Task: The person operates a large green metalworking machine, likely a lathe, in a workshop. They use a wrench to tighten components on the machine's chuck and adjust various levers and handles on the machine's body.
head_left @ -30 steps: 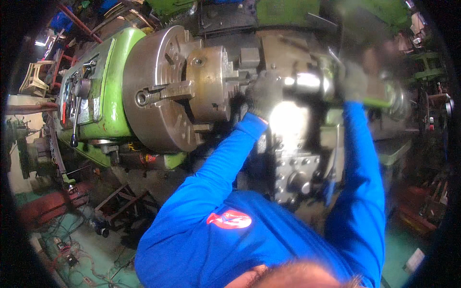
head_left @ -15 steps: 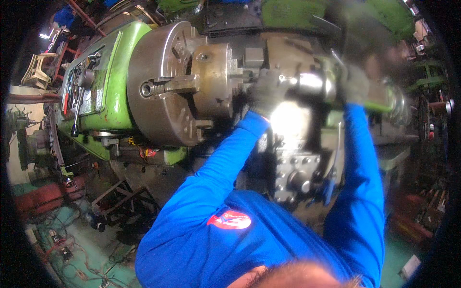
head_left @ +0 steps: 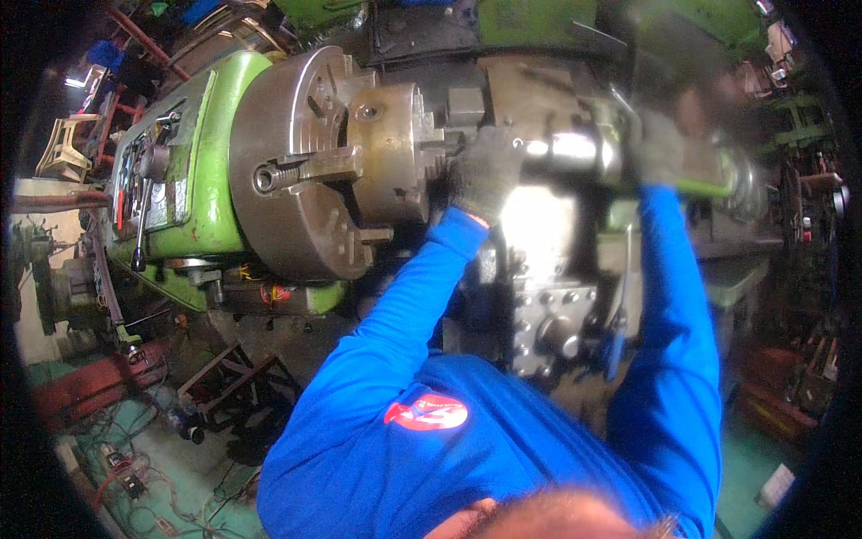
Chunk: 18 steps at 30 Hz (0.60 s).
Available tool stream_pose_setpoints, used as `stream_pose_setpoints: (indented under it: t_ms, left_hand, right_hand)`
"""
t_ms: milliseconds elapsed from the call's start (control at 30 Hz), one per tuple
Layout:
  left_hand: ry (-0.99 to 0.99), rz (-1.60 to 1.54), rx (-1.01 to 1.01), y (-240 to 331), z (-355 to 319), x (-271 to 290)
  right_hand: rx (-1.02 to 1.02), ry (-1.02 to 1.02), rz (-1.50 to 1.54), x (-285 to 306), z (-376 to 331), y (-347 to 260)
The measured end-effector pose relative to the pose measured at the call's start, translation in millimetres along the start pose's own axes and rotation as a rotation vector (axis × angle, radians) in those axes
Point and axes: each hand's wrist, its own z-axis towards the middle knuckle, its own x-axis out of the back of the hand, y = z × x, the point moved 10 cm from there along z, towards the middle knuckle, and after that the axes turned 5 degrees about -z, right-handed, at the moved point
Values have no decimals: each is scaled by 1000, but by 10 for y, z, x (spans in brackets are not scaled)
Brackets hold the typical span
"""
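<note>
My left hand point(head_left: 487, 171), in a grey work glove, is between the lathe's smaller chuck point(head_left: 386, 144) and the shiny metal quill point(head_left: 566, 149). The palm and fingers are dark and smeared, so what it touches is hard to see. Mounted behind the smaller chuck is a large four-jaw chuck point(head_left: 278, 162) with a square-socket screw on its side. My right hand point(head_left: 655, 148), also gloved, is at the green tailstock point(head_left: 611, 135), close to a metal lever point(head_left: 622, 101). Blur hides its fingers.
The green headstock point(head_left: 211, 153) with a long lever point(head_left: 142, 225) stands at left. A bright, bolted carriage point(head_left: 548, 337) lies in front of the quill. A blue-handled tool point(head_left: 615, 346) lies to its right. Cables point(head_left: 135, 485) trail over the green floor at lower left.
The whole view has shifted slightly. My left hand has moved a little left with its sleeve, toward the smaller chuck. My right hand stays by the tailstock.
</note>
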Motion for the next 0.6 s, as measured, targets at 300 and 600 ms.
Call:
stream_pose_setpoints:
  t_ms: [300, 600]
  left_hand:
    - [131, 18, -16, 25, -9, 39]
    - [75, 73, 30, 19, -40, 10]
  right_hand:
    - [-5, 3, 17, 72, -6, -51]
    - [59, 125, 26, 11, -9, -2]
